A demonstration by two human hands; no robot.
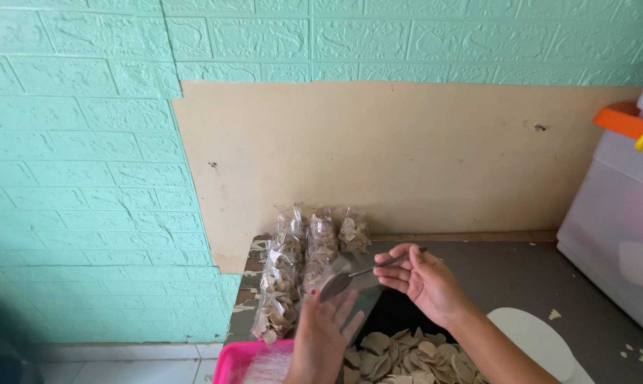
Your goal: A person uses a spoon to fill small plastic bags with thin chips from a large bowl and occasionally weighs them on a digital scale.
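Note:
My left hand (323,334) holds up a small clear plastic bag (360,295), fingers spread against it. My right hand (420,279) grips a metal spoon (355,277) by its handle, the bowl pointing left at the bag's mouth. Below both hands lies a heap of pale beige chips (407,355) on a dark tray. Whether the bag holds any chips I cannot tell.
Several filled clear bags of chips (300,263) lean against the beige wall panel at the grey table's back left. A pink container (240,363) sits at the bottom left. A white plastic box with an orange handle (620,199) stands at the right. A white lid (538,338) lies nearby.

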